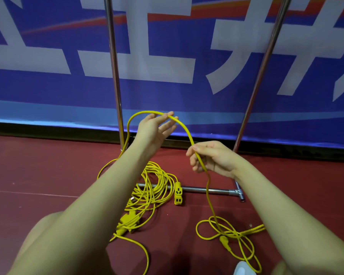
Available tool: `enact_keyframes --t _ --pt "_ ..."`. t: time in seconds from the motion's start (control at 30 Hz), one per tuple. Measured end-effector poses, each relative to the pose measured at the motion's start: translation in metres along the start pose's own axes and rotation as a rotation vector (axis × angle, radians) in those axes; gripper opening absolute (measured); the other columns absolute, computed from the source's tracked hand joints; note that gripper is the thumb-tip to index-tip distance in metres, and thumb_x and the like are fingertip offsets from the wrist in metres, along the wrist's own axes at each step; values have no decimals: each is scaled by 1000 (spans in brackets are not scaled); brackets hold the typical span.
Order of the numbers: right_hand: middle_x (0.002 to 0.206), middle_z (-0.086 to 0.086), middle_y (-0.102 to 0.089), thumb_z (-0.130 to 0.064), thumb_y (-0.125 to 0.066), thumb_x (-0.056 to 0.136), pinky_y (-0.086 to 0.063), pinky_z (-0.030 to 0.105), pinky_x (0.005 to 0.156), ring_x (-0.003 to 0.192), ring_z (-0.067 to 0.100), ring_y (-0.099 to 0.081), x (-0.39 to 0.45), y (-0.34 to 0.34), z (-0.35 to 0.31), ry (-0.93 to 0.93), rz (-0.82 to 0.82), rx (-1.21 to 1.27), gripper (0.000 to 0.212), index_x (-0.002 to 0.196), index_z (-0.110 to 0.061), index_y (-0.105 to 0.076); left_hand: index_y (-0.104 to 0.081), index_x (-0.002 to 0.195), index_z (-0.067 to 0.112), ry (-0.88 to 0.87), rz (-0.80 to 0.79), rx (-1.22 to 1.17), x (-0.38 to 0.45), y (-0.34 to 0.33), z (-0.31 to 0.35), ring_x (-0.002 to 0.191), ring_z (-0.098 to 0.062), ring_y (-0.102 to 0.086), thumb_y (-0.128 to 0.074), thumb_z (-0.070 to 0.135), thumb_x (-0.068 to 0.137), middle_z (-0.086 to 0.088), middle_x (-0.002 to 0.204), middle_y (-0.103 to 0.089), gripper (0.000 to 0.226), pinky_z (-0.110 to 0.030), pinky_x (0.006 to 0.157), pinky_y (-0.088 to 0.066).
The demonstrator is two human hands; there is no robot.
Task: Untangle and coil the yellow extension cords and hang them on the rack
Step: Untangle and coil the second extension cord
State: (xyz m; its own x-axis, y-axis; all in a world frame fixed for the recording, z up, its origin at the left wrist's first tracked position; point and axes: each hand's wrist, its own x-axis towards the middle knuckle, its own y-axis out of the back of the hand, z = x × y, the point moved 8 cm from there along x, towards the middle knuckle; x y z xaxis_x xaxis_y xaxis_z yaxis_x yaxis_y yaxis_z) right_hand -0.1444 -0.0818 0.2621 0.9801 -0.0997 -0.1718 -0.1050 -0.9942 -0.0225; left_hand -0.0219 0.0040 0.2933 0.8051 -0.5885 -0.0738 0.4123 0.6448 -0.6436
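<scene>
1. left hand [156, 129] is raised, fingers nearly straight, with the yellow cord [184, 129] draped over the fingertips.
2. right hand [212, 158] pinches the same cord lower down between thumb and fingers.
3. the rest lies tangled on the red floor [38, 171]: one pile [153, 187] with a socket block [178, 193] across the rack [205, 189] base bar, looser loops [226, 233] to the right.

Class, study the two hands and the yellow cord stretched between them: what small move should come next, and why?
Probably the right hand, pinching the cord, should carry its section up to the left hand, where the cord drapes over the fingers, making a first loop. Most cord is a tangled pile on the floor.
</scene>
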Motion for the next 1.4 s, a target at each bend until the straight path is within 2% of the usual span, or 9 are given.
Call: enact_keyframes --t 0.1,0.23,0.33,0.5,0.7,0.8,0.93,1.2,1.4 --pt "54 0 -54 -14 -41 99 -35 20 45 39 7 -39 1 -1 -17 70 18 -74 26 85 -3 -61 -33 139 2 -13 -37 -32 1 -4 1 100 -27 -63 -46 3 97 -15 117 -63 44 -36 87 -50" --pt "48 -3 -41 -15 -35 100 -19 18 42 38 5 -26 3 5 -37 138 60 121 28 87 -2 -55 -46 121 8 91 -26 57 1 1 -10 98 -27 -63 -38 14 100 -11 101 -65 24 -31 81 -49" --pt "51 -3 -44 -11 -31 100 -24 16 40 40 6 -32 6 11 -47 202 110 339 26 94 0 -54 -48 122 5 164 -116 268 -9 -6 -35 88 -19 -64 -36 2 97 -9 100 -65 28 -29 81 -47" --pt "59 -2 -51 -8 -30 100 -34 17 45 46 7 -40 14 19 -60 280 179 601 24 98 -2 -54 -52 125 6 324 -307 506 -28 -15 -70 100 -12 -61 -37 -1 95 -10 116 -63 35 -26 89 -41" --pt "71 3 -54 -14 -34 100 -44 20 52 54 10 -52 23 21 -67 280 175 723 26 101 0 -56 -60 109 21 313 -492 694 -37 -28 -80 102 -7 -55 -51 6 94 5 101 -65 23 -22 80 -36" --pt "81 7 -65 -30 -35 100 -53 24 62 68 15 -63 26 21 -67 233 137 717 39 103 2 -57 -58 92 15 241 -472 673 -34 -30 -79 78 -9 -59 -52 5 94 -1 83 -64 12 -20 73 -43" --pt "92 10 -71 -41 -34 98 -52 28 73 83 19 -68 29 25 -61 187 142 662 48 109 0 -57 -55 82 11 250 -473 607 -32 -34 -74 65 -11 -65 -45 10 98 3 64 -63 19 -32 82 -53" --pt "99 10 -68 -39 -31 100 -48 33 80 88 20 -64 37 39 -46 94 190 472 43 108 -6 -58 -58 88 6 209 -457 414 -21 -37 -46 63 -13 -66 -43 10 97 -4 74 -63 18 -34 73 -57" --pt "96 9 -69 -36 -28 102 -51 29 81 85 20 -67 40 13 -21 -80 -24 99 43 107 -8 -60 -50 84 5 31 -99 99 11 -13 -3 60 -16 -69 -39 8 100 -11 77 -59 20 -32 60 -59"
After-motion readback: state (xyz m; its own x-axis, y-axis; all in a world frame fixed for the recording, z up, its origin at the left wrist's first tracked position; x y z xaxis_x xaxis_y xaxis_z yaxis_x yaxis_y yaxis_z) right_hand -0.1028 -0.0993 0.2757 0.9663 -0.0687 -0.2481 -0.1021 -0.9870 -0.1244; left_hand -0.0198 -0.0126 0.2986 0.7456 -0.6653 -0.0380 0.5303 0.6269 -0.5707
